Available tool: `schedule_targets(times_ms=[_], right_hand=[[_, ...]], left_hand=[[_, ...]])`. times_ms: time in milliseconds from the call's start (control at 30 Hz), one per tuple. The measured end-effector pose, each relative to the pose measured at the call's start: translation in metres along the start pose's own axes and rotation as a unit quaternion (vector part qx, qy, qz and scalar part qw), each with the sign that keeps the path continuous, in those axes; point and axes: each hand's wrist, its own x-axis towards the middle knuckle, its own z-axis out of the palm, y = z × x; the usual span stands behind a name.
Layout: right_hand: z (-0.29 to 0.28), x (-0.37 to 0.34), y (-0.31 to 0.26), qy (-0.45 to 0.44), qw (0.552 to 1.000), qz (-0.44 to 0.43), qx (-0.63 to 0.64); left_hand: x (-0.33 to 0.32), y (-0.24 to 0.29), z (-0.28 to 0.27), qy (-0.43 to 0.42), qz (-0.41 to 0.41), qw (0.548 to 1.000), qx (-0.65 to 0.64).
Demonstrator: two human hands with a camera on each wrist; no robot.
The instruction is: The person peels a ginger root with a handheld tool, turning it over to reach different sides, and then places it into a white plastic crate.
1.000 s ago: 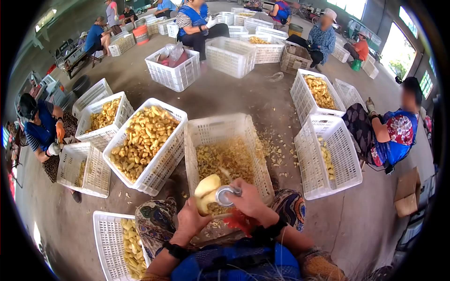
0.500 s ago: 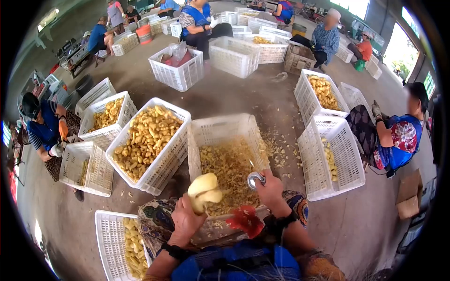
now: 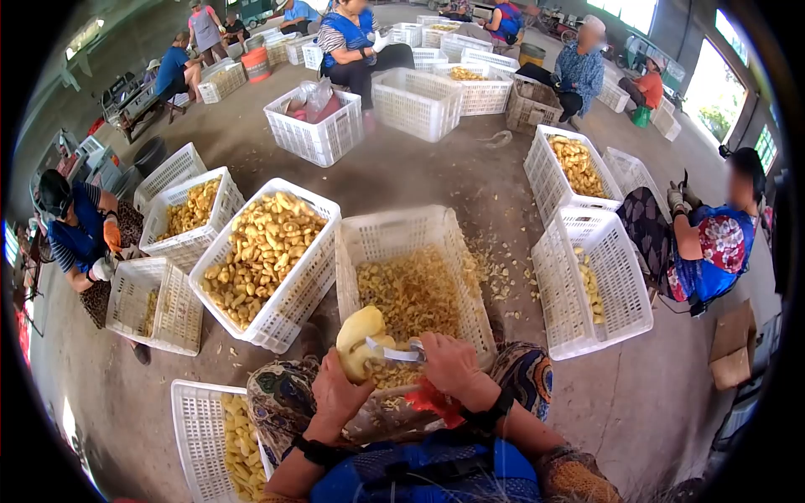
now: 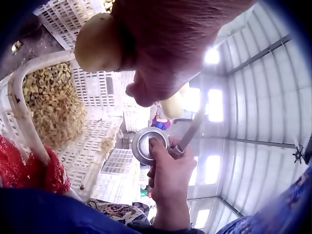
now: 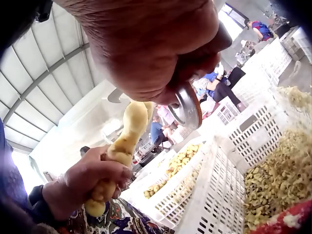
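Note:
A large pale, peeled ginger root (image 3: pixel 362 331) is gripped in my left hand (image 3: pixel 335 392) above the near end of a white crate (image 3: pixel 394 222) holding peelings. In the right wrist view, the left hand's fingers (image 5: pixel 97 170) curl round the root's lower part. My right hand (image 3: pixel 457 365) holds a metal peeler (image 3: pixel 392 352), its pale blade overlapping the ginger in the head view. The peeler also has a round, lid-like metal part (image 4: pixel 146 145), with the thumb pressed on it in the left wrist view.
Left of the peelings crate stands a crate (image 3: pixel 289 314) full of ginger. Another crate (image 3: pixel 189 427) with peeled ginger is at lower left. A red cloth (image 3: pixel 434 401) lies at the near rim. Seated people (image 3: pixel 713 235) and more crates surround the area; scraps (image 3: pixel 499 277) litter the floor.
The right hand with the peeler swung away to the right half a second ago and is now back against the ginger. The left hand keeps its grip on the root, which has turned slightly.

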Motion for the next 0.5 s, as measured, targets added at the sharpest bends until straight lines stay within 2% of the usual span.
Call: schedule_targets(times_ms=[133,233,267,367,400,433,500], right_hand=[[0.009,-0.006,0.006,-0.032,0.997,0.037,0.057],[0.016,-0.014,0.018,-0.018,0.994,0.066,0.090],[0.018,-0.014,0.019,-0.005,0.994,0.063,0.091],[0.017,-0.018,0.021,0.022,0.994,0.062,0.091],[0.019,-0.017,0.026,0.027,0.994,0.057,0.090],[0.020,-0.018,0.028,0.033,0.994,0.053,0.091],[0.014,-0.022,0.037,-0.017,0.991,0.108,0.078]], left_hand=[[-0.001,0.000,-0.004,-0.029,-0.058,0.995,-0.075],[-0.004,-0.001,-0.005,-0.088,-0.059,0.985,-0.133],[-0.005,0.000,-0.003,-0.090,-0.057,0.984,-0.142],[-0.009,0.014,-0.007,-0.165,-0.083,0.971,-0.154],[-0.008,0.026,-0.014,-0.148,-0.087,0.978,-0.117],[-0.009,0.023,-0.013,-0.129,-0.066,0.977,-0.157],[-0.007,0.014,-0.014,-0.085,-0.019,0.967,-0.239]])
